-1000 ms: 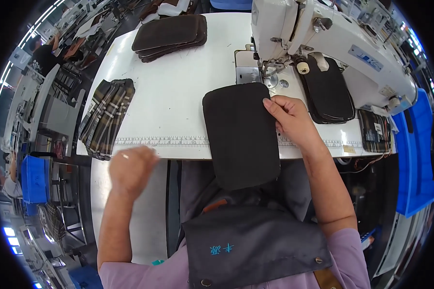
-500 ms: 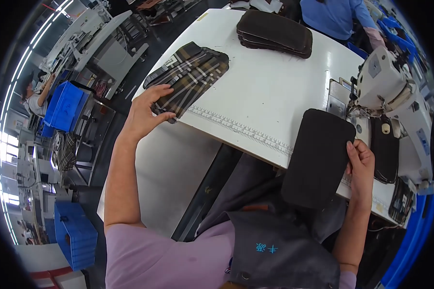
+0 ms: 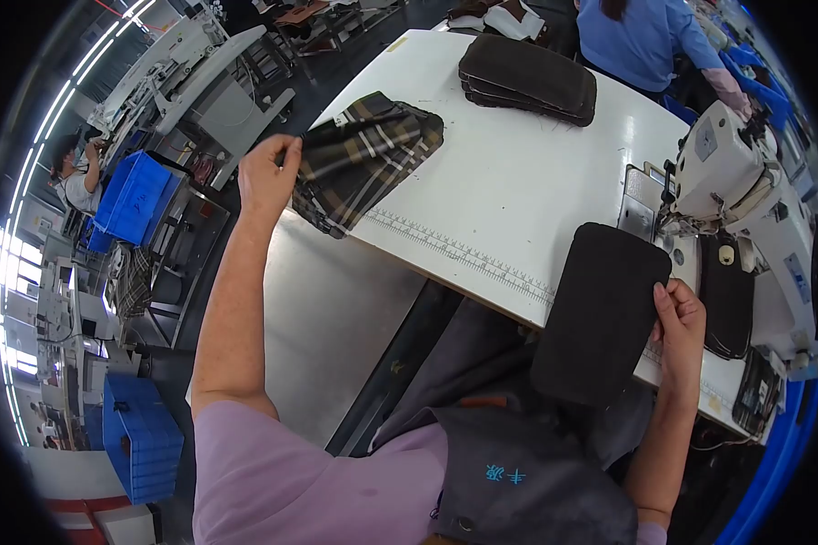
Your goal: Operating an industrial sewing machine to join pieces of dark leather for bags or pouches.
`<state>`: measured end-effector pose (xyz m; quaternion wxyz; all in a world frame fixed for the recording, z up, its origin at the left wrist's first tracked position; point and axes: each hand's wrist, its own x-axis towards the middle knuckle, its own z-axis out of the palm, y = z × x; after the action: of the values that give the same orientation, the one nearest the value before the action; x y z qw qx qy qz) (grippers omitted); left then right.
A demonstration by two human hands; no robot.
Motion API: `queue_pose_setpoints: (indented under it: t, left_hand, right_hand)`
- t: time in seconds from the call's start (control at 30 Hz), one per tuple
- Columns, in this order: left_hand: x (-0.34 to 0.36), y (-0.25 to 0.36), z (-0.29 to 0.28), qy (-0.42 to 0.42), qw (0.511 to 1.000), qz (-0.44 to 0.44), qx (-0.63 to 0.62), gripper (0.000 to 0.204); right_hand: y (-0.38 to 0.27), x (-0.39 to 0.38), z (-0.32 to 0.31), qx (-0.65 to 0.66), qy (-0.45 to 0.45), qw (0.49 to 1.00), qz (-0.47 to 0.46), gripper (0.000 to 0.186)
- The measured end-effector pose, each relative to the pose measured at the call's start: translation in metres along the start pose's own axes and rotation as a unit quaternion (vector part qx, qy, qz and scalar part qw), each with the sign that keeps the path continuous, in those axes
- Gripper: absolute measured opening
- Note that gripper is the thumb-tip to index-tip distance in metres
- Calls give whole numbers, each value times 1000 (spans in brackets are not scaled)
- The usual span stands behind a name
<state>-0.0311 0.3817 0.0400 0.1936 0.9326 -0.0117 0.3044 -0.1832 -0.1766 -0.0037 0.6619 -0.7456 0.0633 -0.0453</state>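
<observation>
At the table's left edge, my left hand [image 3: 271, 178] pinches the corner of a plaid fabric piece [image 3: 359, 150] in brown, black and white. That corner is raised, and the rest lies over the other plaid pieces in a fanned pile. My right hand [image 3: 680, 313] grips the right edge of a dark rounded rectangular fabric panel [image 3: 600, 313], thumb on top. The panel is held over the table's front edge, partly above my lap; the fingers beneath it are mostly hidden.
A stack of dark rounded panels [image 3: 527, 77] lies at the table's far side. On the right stands a white sewing machine [image 3: 723, 168], with more dark panels [image 3: 725, 300] beside it. A printed ruler [image 3: 463, 254] runs along the front edge. A co-worker in blue [image 3: 632, 41] sits beyond.
My left hand has moved up and left, closing on the top plaid piece and lifting its corner. The right hand still holds the dark panel in nearly the same place.
</observation>
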Motion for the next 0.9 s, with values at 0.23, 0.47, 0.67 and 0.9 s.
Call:
queue_pose_setpoints:
  t: [0.23, 0.47, 0.67, 0.9]
  left_hand:
    - [-11, 53, 6, -243, 956, 163, -35, 23]
    - [-19, 9, 0, -108, 986, 37, -123, 34]
    - [-17, -45, 7, -92, 989, 101, -54, 42]
    - [12, -34, 16, -33, 990, -122, -59, 22]
  right_hand:
    - [7, -3, -2, 2, 12, 1000, -7, 18]
    - [1, -4, 0, -15, 2, 1000, -12, 17]
    - [3, -5, -1, -10, 9, 1000, -11, 16]
    - [4, -5, 0, -20, 22, 1000, -7, 16]
